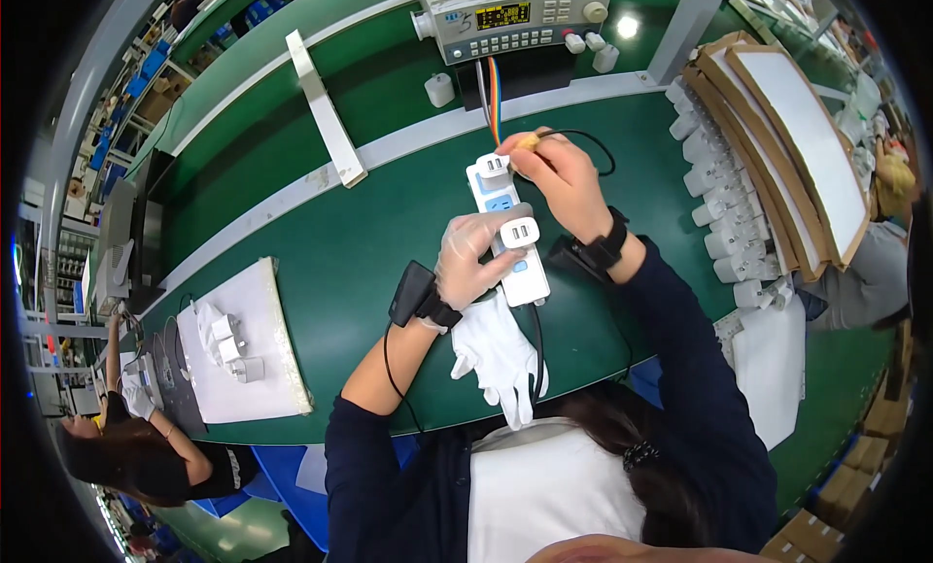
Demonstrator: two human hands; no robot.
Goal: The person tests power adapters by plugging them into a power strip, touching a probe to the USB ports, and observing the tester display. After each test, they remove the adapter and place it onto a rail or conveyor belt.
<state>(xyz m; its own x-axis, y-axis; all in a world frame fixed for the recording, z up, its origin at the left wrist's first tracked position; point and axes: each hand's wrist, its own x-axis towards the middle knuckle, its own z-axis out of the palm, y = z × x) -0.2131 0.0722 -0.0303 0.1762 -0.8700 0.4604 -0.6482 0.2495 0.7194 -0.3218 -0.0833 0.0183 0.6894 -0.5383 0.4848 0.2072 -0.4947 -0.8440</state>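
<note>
A white power strip with blue sockets lies on the green bench in front of me. Two white chargers with twin USB ports are on it, a nearer charger and a farther charger. My left hand, in a thin translucent glove, is closed around the nearer charger. Beside the farther charger, my bare right hand pinches a yellowish cable plug with a black lead; its tip is hidden by the fingers. Below my left hand lies an empty white glove.
A bench instrument with a lit display stands at the back. One white charger sits before it. Rows of chargers and cardboard trays line the right. Leftward, a white board carries several chargers; another person works beyond.
</note>
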